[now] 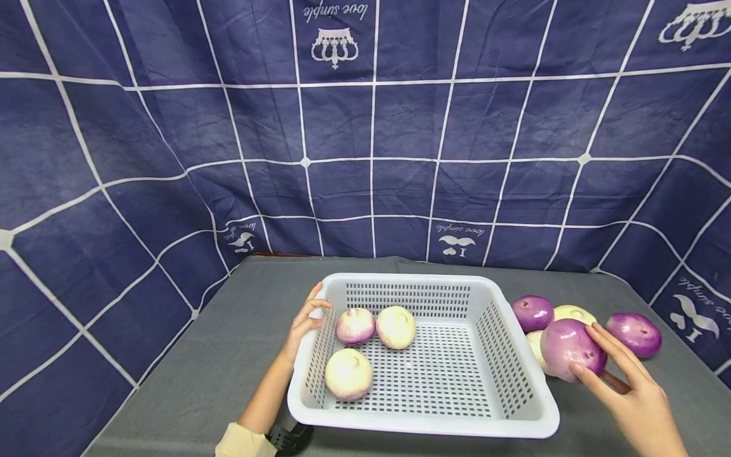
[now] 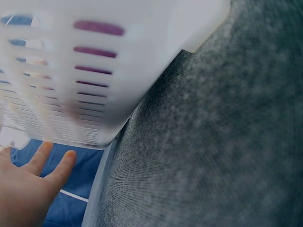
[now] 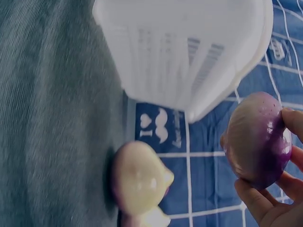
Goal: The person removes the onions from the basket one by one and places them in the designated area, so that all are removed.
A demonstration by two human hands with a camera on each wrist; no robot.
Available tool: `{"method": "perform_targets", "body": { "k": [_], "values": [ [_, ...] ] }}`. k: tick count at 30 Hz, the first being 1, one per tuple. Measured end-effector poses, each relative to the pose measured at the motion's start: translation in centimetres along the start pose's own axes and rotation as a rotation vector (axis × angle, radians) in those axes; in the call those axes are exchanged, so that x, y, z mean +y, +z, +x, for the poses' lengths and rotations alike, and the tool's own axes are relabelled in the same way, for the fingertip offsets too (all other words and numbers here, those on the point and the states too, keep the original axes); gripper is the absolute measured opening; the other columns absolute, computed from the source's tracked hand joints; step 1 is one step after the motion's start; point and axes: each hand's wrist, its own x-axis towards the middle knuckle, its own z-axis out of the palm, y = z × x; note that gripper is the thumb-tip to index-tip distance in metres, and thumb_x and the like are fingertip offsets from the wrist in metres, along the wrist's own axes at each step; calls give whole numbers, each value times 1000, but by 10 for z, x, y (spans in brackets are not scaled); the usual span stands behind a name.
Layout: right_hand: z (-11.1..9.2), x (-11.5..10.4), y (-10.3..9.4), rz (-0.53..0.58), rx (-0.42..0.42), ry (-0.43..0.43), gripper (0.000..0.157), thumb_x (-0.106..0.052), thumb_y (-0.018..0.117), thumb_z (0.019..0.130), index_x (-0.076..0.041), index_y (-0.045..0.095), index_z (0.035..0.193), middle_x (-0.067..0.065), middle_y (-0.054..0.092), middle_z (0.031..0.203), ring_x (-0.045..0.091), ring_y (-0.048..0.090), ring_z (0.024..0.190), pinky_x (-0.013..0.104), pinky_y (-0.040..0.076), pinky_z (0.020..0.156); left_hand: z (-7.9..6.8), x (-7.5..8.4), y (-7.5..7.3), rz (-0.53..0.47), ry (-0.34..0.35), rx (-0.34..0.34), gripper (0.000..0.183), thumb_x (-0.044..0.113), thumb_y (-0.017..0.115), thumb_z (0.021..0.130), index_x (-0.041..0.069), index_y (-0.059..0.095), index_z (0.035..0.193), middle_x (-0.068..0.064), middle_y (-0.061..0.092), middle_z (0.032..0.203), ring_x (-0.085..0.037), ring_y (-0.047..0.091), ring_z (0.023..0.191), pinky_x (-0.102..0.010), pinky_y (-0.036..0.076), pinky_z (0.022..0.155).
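Note:
In the head view my left hand [image 1: 299, 330] holds the left rim of a white plastic basket [image 1: 422, 428], some fingertips over the rim. Two of its fingers [image 2: 61, 170] stand spread outside the basket wall in the left wrist view. Inside the basket, toward its left side, lie three purple-and-cream turnips. Beyond the right side, my right hand [image 1: 634, 387] grips a purple turnip [image 1: 571, 349] between thumb and fingers. In the right wrist view that turnip [image 3: 260, 142] is off the table, cream on one side and purple on the other.
Right of the basket, several more turnips lie on the grey cloth [image 1: 217, 355], among them a purple one [image 1: 532, 312] by the rim and another purple one [image 1: 634, 334] farther right. A blue curtain with white lines [image 1: 411, 127] hangs behind the table and along both sides.

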Motion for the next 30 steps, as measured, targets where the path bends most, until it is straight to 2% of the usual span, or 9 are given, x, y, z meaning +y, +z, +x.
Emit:
{"method": "perform_targets", "body": {
  "k": [9,11,14,16,18,20,21,23,30],
  "values": [
    [0,31,-13,-73,66,105,59,-5,64,80,-17,44,135,-38,33,130,-26,28,110,-8,30,73,1,2,1,-17,-33,7,41,-3,34,72,18,59,97,-20,0,151,-37,-1,136,-12,26,96],
    [0,40,-15,-106,57,141,59,-10,63,82,-20,42,136,-41,29,129,-29,26,105,-7,26,80,1,2,1,-20,-34,9,41,-4,34,72,17,59,97,-20,0,151,-37,-2,136,-12,26,96],
    [0,53,-19,-151,12,211,61,-19,61,84,-25,35,139,-41,19,134,-32,21,102,16,23,107,0,3,2,-28,-27,5,41,-4,33,72,16,59,97,-21,0,151,-38,-1,136,-11,27,96],
    [1,61,-21,-179,-17,251,63,-24,60,85,-25,31,141,-29,15,145,-21,20,120,42,16,111,0,4,2,-35,-21,-1,41,-4,32,72,15,58,98,-21,-1,151,-39,-1,136,-12,27,96],
    [4,67,-23,-195,-38,285,63,-26,58,86,-23,28,142,-7,13,152,8,17,136,65,11,100,0,5,3,-39,-18,-7,41,-4,32,72,13,57,99,-21,-1,151,-40,-1,136,-12,27,96],
    [6,73,-25,-215,-49,306,64,-28,57,87,-21,26,143,14,13,150,41,10,136,69,12,96,-1,5,3,-41,-21,-9,40,-4,31,73,12,56,99,-20,-1,151,-40,-1,136,-13,27,97],
    [7,76,-26,-221,-53,312,64,-29,56,87,-20,25,143,18,14,149,50,12,131,69,12,95,-1,5,3,-39,-21,-7,39,-4,32,73,11,56,99,-20,0,151,-40,-1,136,-13,27,97],
    [9,81,-26,-227,-58,318,65,-29,56,87,-20,25,143,23,15,148,57,15,127,70,13,94,-1,5,3,-34,-24,-5,39,-4,32,73,9,56,100,-19,0,151,-39,-1,136,-13,27,96],
    [13,93,-23,-259,-92,296,63,-30,55,87,-12,27,141,32,19,143,60,18,123,70,17,88,-1,4,2,-23,-19,-2,37,-4,33,73,7,56,100,-20,1,151,-40,0,136,-12,27,96]
  ]
}}
